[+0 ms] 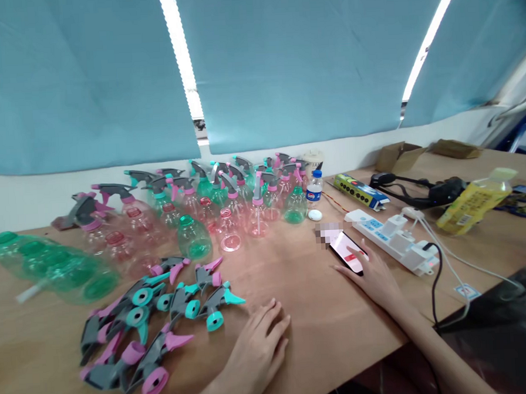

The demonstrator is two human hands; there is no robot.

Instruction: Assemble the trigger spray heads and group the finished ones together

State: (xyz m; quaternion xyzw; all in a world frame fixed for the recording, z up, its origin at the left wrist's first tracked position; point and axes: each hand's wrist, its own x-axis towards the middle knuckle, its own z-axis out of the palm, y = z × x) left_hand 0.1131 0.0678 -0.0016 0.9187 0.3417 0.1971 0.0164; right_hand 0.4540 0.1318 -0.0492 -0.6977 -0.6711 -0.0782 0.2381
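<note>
My left hand (262, 344) rests palm down on the table, fingers stretched and holding nothing. Just left of it lies a heap of loose grey spray heads with pink and turquoise collars and triggers (159, 320). At the right, my right hand (371, 270) reaches over a smartphone (341, 246) with a lit screen. A finger is on the screen and the thumb points out past the phone's lower left edge. Behind the heap stand clear pink and green bottles, some with spray heads fitted, among them an open pink bottle (230, 231) and an open green bottle (194, 239).
Green bottles (59, 266) lie at the left. Right of the phone are a white power strip (393, 240) with cables, a boxed item (359, 191), a black headset (421, 186) and a tilted yellow drink bottle (472, 203). A blue-capped water bottle (314, 191) stands behind the phone.
</note>
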